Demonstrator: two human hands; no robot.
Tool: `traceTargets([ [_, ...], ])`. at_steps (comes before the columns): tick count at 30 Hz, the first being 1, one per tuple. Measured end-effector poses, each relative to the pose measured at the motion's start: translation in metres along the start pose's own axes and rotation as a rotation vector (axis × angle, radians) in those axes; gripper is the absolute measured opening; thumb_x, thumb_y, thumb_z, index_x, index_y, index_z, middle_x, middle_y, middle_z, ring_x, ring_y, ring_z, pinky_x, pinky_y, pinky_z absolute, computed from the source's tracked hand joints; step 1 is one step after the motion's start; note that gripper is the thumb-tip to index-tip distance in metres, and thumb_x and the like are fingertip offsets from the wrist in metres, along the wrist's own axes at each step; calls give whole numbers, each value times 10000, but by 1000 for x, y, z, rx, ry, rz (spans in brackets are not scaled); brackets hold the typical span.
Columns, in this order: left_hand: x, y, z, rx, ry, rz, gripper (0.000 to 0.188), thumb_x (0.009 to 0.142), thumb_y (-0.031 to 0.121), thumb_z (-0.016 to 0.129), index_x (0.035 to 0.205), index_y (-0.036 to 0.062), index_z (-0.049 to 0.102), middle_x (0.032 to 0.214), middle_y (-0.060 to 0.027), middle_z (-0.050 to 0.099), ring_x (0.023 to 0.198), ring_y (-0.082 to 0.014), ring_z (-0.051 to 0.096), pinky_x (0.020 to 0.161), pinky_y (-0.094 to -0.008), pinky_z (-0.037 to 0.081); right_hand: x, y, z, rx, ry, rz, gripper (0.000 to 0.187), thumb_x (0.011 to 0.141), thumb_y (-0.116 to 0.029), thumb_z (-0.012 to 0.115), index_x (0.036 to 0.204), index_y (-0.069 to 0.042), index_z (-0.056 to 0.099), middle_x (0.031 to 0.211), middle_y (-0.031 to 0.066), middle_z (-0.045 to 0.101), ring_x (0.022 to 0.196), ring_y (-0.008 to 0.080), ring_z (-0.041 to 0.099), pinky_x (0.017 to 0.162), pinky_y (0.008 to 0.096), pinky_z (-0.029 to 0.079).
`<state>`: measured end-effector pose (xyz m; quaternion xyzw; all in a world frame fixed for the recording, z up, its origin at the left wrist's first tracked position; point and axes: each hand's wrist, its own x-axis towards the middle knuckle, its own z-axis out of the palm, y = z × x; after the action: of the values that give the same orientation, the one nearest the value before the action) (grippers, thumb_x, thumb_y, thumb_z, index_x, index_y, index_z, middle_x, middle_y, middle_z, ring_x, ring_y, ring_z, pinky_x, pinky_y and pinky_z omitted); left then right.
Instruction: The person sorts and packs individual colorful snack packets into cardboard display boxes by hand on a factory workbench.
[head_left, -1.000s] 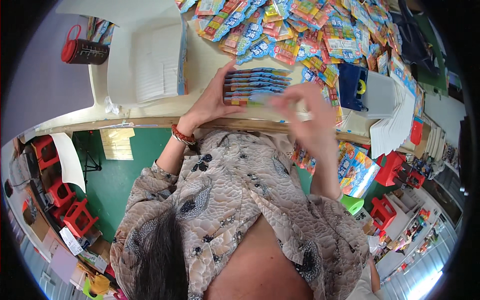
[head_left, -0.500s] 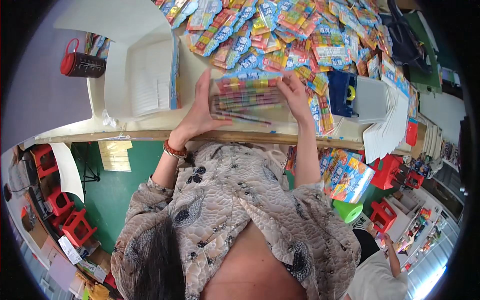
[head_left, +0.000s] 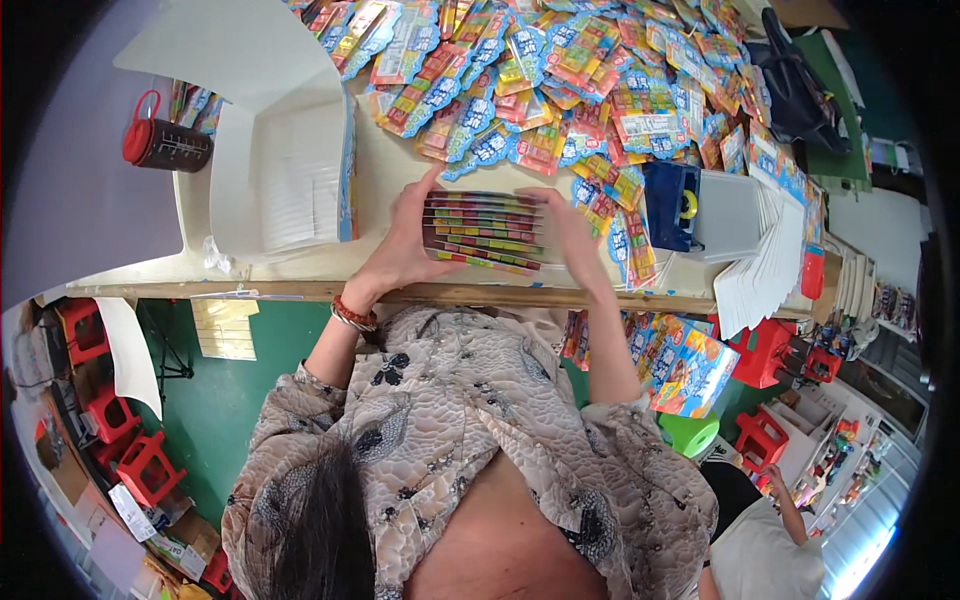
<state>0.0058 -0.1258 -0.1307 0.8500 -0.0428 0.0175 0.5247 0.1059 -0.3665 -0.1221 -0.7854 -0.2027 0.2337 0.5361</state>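
Note:
A stack of flat blister packets with rows of small coloured pieces (head_left: 485, 238) stands on edge over the near part of the table. My left hand (head_left: 402, 248) grips its left end, thumb at the near side and fingers at the far side. At the right end is my right hand (head_left: 574, 240), somewhat blurred, its fingertips against the far right corner of the stack. The palms hide both ends. Just beyond my hands spreads a large heap of similar packets (head_left: 480, 110) with blue wavy-edged headers.
An open white box (head_left: 300, 190) stands left, near a dark bottle with a red lid (head_left: 168, 145). To the right are a blue tape dispenser (head_left: 672, 205), a grey tray (head_left: 730, 210) and fanned white cards (head_left: 760, 265). The table's wooden edge (head_left: 480, 294) runs before me.
The stack has tipped from showing packet faces to showing mostly edges, and its packets sit more evenly. My right hand has moved from the far corner down along the right end.

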Motion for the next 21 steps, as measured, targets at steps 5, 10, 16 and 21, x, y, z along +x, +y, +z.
traceTargets([
  [5,3,-5,1,166,28,126,1048,585,118,883,1421,74,251,1258,-128,401,1189,-277,429,1022,-363,365,84,-21,-68,-378,763,-228,221,876,-127,600,1070,-34,649,1048,95,626,927,208,580,827,337,445],
  [10,6,-12,5,-112,-56,106,877,608,74,858,1315,65,338,1221,-109,415,1164,-245,455,999,-332,387,199,-27,-142,-1161,448,-660,550,818,-29,595,1338,-172,492,1300,91,527,1194,291,476,993,452,375],
  [16,3,-14,2,-121,-75,87,841,611,70,854,1287,59,354,1202,-96,418,1142,-219,462,987,-317,390,239,-58,-147,-1512,-298,-412,708,762,-43,653,1400,-239,415,1257,81,535,1232,333,435,1020,473,362],
  [21,-8,-14,1,-155,-45,51,835,605,59,858,1280,56,367,1198,-96,420,1128,-216,462,985,-312,389,204,-78,-141,-1630,-414,-168,548,680,-186,787,1178,-122,567,1119,130,592,1114,325,531,840,430,479],
])
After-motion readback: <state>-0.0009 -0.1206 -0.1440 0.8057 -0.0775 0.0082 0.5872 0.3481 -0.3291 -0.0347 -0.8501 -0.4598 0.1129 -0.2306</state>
